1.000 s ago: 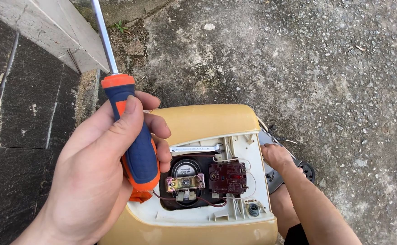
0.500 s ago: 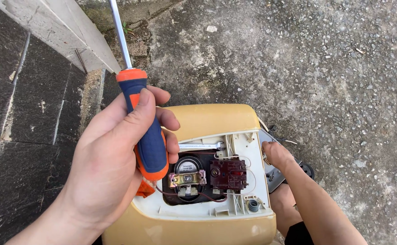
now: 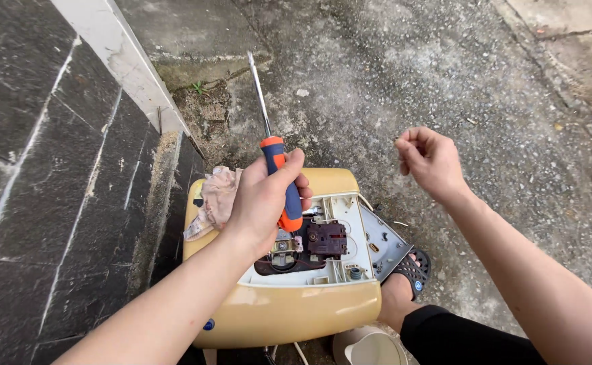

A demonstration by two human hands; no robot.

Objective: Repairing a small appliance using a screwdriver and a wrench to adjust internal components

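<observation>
My left hand (image 3: 262, 199) grips a screwdriver (image 3: 279, 172) by its orange and blue handle, the metal shaft pointing up and away from me. It hovers over a yellow appliance casing (image 3: 296, 314) whose open white compartment (image 3: 340, 233) shows a dark red-brown electrical part (image 3: 326, 238) and wires. My right hand (image 3: 431, 161) is raised above the ground to the right of the casing. Its fingertips are pinched together, and I see nothing between them.
A crumpled cloth (image 3: 216, 196) lies on the casing's far left corner. A grey cover plate (image 3: 385, 242) rests at its right side, next to my foot in a black sandal (image 3: 412, 272). A dark stone wall (image 3: 52, 169) runs along the left. A cream container (image 3: 369, 348) sits below.
My right hand has lifted off the casing's right edge and risen up and to the right. The view has pulled back, and my left hand with the screwdriver stays over the compartment.
</observation>
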